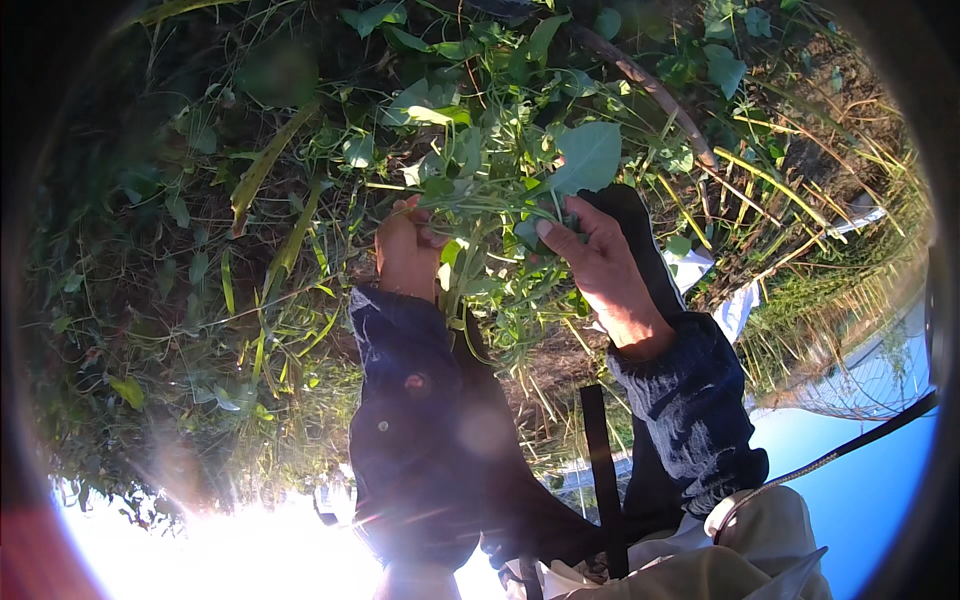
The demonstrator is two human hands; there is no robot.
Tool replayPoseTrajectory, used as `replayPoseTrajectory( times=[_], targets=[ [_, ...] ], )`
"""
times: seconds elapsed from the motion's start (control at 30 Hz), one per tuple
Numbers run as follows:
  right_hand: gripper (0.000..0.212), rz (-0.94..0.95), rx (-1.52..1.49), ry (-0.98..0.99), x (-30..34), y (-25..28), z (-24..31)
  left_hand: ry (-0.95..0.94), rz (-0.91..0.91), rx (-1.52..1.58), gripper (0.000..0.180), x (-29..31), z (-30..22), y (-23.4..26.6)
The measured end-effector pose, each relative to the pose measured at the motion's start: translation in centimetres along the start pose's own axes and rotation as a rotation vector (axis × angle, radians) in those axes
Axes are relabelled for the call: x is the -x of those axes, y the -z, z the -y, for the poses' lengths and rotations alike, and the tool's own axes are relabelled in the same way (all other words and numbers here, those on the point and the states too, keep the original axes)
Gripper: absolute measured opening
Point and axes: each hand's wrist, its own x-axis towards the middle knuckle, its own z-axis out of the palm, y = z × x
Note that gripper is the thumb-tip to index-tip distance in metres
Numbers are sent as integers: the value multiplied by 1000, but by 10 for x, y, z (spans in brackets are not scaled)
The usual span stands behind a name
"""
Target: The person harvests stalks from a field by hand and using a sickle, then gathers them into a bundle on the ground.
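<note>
A loose bundle of leafy green stems stretches between my two hands. On its left side my left hand is closed, its curled fingers gripping the stems; the fingertips are partly hidden among the leaves. My right hand closes round the other end, thumb pressed on top of the leaves and stems. A broad, heart-shaped leaf stands up from beside the right thumb. Thinner shoots and small leaves hang below the bundle between my wrists.
Dense vines and leaves cover the ground to the left and ahead. A brown stick slants across the upper right, near dry yellow stalks. White sheeting lies beyond my right forearm. A dark strap hangs near my body.
</note>
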Motion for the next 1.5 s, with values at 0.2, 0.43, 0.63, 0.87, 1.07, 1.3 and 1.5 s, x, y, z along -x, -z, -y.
replayPoseTrajectory(
  times=[0.2,0.43,0.63,0.87,1.07,1.3,1.5],
  targets=[
    [29,-115,-536,-18,10,20,18,-78,12,101,24,11,-21,30],
    [32,-136,-461,60,8,9,3,242,426,-485,35,64,23,-30],
    [26,-424,-468,-188,1,-3,-56,216,392,-433,40,79,21,-47],
    [41,-16,-300,-189,28,-36,-180,308,192,-665,32,80,26,-24],
    [29,143,-482,-214,1,-35,-145,308,199,-569,29,84,12,-37],
    [28,-449,255,308,-8,-20,-46,-84,57,-749,28,87,26,-23],
    [30,-162,3,-53,-6,-35,-33,-428,155,-804,27,80,58,-13]
  ],
)
